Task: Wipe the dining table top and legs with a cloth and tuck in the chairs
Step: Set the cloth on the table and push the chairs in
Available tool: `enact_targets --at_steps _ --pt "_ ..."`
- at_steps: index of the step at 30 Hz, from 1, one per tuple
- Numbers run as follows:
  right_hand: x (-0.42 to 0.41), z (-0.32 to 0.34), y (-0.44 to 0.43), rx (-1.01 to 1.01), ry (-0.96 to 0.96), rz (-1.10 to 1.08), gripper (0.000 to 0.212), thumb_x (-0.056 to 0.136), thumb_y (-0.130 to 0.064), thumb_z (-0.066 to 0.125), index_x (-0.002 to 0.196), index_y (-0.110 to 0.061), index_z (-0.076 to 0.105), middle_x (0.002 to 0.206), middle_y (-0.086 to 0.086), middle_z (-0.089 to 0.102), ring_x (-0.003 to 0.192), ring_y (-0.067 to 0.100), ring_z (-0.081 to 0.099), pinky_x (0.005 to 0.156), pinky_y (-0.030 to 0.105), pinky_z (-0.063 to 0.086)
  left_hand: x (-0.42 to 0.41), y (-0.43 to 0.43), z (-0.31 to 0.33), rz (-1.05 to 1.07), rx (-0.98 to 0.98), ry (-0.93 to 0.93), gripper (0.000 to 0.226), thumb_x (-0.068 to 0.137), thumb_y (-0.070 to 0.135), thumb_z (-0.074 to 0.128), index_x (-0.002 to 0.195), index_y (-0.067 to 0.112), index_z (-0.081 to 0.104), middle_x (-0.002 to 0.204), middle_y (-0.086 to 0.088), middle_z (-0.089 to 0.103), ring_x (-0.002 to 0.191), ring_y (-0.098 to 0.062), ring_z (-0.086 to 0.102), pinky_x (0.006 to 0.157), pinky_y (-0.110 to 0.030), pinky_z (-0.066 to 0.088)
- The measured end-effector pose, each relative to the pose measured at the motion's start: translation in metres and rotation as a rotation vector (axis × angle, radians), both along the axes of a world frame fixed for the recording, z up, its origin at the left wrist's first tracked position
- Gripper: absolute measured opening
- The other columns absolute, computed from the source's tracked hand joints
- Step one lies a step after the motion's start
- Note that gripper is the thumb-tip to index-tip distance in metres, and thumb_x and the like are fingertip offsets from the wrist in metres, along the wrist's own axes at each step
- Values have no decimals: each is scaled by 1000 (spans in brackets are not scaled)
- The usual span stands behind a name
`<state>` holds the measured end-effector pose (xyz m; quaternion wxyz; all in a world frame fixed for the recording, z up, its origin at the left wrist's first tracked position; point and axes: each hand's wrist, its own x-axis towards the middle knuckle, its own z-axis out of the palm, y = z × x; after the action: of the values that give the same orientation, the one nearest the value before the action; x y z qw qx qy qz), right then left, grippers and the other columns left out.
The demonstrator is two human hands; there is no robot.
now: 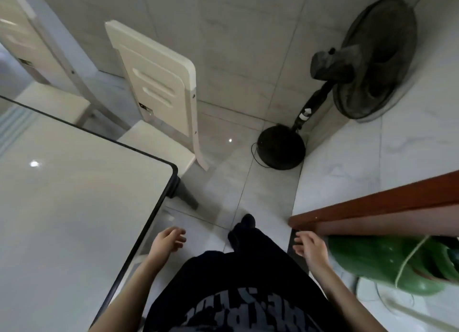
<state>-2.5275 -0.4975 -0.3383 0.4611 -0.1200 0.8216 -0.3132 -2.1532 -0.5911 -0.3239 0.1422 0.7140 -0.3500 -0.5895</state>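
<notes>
Glossy pale-grey and edged in black, the dining table (74, 207) fills the left side of the head view, its rounded corner pointing towards the middle of the room. A grey table leg (186, 195) slants down to the tiled floor (248, 177) just under that corner. Two cream chairs stand along the table's far side. The near chair (159, 83) has its seat against the table edge and its slotted back towards the wall. The far chair (22, 41) sits further left, partly cut off by the picture's border.

The person stands beside the table's right edge, in a black printed top, with one black-socked foot (244, 228) set forward. The left hand (169, 241) hovers just off the table edge and the right hand (310, 249) is out to the other side. The two are well apart, and each holds nothing, with fingers loosely curled.

A dark floor fan (372, 58) leans in the corner beyond, its round base (280, 148) on the tiles. At right run a reddish-brown wooden door frame (372, 207) and, below it, a green plastic object (387, 264) whose kind cannot be told.
</notes>
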Motion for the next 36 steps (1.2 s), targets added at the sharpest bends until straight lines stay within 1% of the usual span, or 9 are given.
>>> enact_targets --at_steps 10,15,17,19,22,24,29,34,36 --pt "-48 16 -228 -55 -2 261 21 97 -6 47 84 -8 63 81 17 63 62 23 57 53 25 46 -41 -111 20 237 4 57 24 97 17 48 95 2 67 88 -22 67 77 -31 60 72 -36 46" --pt "-34 37 -339 -151 -99 302 23 98 -6 46 84 -5 64 77 15 62 65 25 59 51 18 50 -68 -220 50 238 -125 120 22 96 13 49 86 9 68 78 -10 65 76 -26 57 67 -30 46" --pt "-20 51 -387 -219 -139 294 22 98 -7 48 84 -5 65 78 16 64 67 25 61 57 24 52 -74 -271 70 242 -202 144 21 87 27 55 87 11 68 79 -9 66 76 -25 57 68 -29 45" --pt "-3 68 -435 -291 -200 281 23 98 -6 47 85 -3 65 76 13 63 67 24 61 62 28 52 -72 -318 86 235 -309 122 37 70 48 54 89 19 68 83 -4 69 77 -20 61 71 -28 47" --pt "30 99 -505 -405 -272 334 25 98 -3 44 83 -5 63 70 8 63 59 18 61 58 23 53 -71 -378 109 264 -466 37 23 81 42 58 99 30 65 95 3 68 86 -13 62 79 -27 48" --pt "53 119 -550 -481 -320 382 26 98 -1 43 81 -6 62 67 6 63 54 14 62 57 22 53 -74 -413 121 294 -540 -36 26 92 29 57 118 23 57 110 1 62 93 -8 59 80 -21 44" --pt "117 157 -642 -696 -324 715 21 96 0 46 90 -7 65 82 12 66 71 17 65 70 26 56 -75 -479 121 366 -548 -176 63 92 41 56 145 17 32 147 -3 38 129 -22 44 108 -44 38" --pt "176 163 -720 -851 -117 1207 18 93 -8 54 103 -17 67 102 -1 69 93 8 64 84 18 49 -89 -511 106 524 -515 -235 67 89 48 53 144 16 31 143 -7 39 132 -24 41 111 -45 35" --pt "197 158 -753 -948 17 1475 23 91 -14 53 108 -14 67 111 2 66 102 12 61 90 22 47 -92 -522 100 589 -529 -244 59 89 46 50 139 17 35 137 -6 44 127 -22 45 109 -44 38"
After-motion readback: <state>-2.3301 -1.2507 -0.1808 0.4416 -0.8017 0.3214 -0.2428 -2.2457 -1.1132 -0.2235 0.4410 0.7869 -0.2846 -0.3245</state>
